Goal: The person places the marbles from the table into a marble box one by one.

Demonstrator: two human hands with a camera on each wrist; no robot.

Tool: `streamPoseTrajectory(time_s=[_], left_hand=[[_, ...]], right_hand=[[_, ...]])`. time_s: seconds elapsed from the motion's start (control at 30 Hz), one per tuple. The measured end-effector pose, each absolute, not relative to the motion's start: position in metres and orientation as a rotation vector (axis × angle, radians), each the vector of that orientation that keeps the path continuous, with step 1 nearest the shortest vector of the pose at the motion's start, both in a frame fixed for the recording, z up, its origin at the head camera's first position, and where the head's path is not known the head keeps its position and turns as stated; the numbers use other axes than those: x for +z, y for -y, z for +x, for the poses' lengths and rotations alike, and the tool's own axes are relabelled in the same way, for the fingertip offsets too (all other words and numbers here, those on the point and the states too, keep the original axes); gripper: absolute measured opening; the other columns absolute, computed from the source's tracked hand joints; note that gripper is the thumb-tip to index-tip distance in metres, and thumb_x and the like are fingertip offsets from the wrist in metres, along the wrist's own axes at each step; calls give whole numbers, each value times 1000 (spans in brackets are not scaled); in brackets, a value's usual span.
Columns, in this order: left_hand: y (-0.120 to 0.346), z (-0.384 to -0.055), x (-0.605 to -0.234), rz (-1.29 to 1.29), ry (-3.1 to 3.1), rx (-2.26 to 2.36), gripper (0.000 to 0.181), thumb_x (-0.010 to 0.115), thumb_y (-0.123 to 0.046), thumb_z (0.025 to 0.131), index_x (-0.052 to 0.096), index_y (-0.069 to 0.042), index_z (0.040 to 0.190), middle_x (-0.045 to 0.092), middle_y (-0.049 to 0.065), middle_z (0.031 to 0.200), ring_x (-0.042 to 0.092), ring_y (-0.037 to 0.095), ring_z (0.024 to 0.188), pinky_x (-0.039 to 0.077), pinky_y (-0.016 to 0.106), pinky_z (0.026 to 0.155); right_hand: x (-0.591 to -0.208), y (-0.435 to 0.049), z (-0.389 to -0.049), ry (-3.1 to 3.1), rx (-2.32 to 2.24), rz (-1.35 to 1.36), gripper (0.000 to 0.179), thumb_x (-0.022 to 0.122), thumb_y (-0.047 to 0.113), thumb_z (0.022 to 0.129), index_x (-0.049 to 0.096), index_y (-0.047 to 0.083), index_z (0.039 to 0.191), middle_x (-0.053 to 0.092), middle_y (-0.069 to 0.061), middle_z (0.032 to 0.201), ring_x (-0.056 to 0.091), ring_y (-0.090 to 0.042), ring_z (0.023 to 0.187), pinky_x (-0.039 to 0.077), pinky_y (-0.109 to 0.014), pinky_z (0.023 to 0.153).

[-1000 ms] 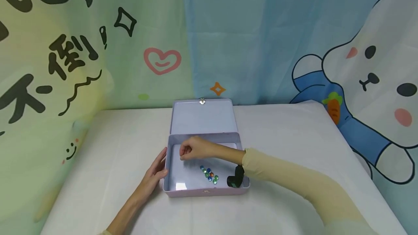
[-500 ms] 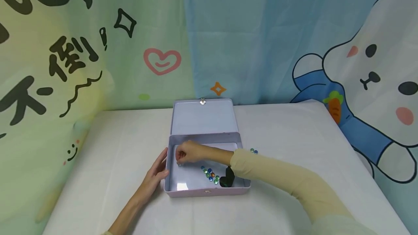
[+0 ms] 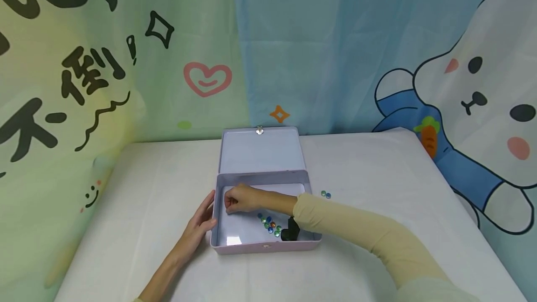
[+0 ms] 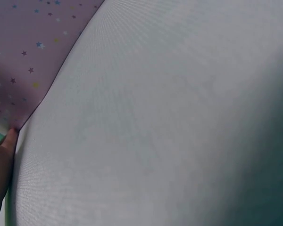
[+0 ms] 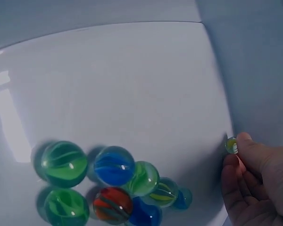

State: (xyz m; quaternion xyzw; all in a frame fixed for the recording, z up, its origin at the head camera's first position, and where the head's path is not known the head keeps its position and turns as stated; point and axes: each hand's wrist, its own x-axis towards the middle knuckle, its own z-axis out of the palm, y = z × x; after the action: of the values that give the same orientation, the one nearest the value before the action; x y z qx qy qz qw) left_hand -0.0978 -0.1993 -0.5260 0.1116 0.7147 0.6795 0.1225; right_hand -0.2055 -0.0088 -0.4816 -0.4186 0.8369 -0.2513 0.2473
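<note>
An open, pale lilac tin box (image 3: 262,249) lies on the white table with its lid (image 3: 262,150) folded back. My left hand (image 3: 199,220) rests along the box's left side, fingers extended; in the left wrist view only part of it shows beside the star-printed wall (image 4: 33,56). Inside the box, close to a side wall, my right hand (image 3: 241,198) pinches a small clear marble with yellow-green in it (image 5: 231,145) between thumb and fingertips. Several glass marbles lie clustered on the box floor, among them an orange-red one (image 5: 112,205) and a blue one (image 5: 114,165).
Two marbles (image 3: 326,194) lie on the white tablecloth (image 3: 369,167) right of the box. A black wrist camera (image 3: 290,229) on my right arm hangs over the box's front right. A printed curtain (image 3: 293,50) stands behind the table.
My right hand has moved left and slightly toward me, nearer the box's left wall. The two marbles right of the box have come into view from behind the sleeve. The left hand stays put.
</note>
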Motion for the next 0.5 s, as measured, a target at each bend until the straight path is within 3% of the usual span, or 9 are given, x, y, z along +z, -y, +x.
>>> streamPoseTrajectory(time_s=[0.5], left_hand=[[199, -97, -526, 313, -2097, 1981, 65, 43, -15, 99, 15, -28, 156, 10, 9, 165, 15, 42, 148, 33, 12, 100]], right_hand=[[-477, 11, -203, -2312, -599, -1138, 11, 66, 21, 92, 67, 11, 89, 63, 6, 76, 49, 1, 64, 40, -10, 61]])
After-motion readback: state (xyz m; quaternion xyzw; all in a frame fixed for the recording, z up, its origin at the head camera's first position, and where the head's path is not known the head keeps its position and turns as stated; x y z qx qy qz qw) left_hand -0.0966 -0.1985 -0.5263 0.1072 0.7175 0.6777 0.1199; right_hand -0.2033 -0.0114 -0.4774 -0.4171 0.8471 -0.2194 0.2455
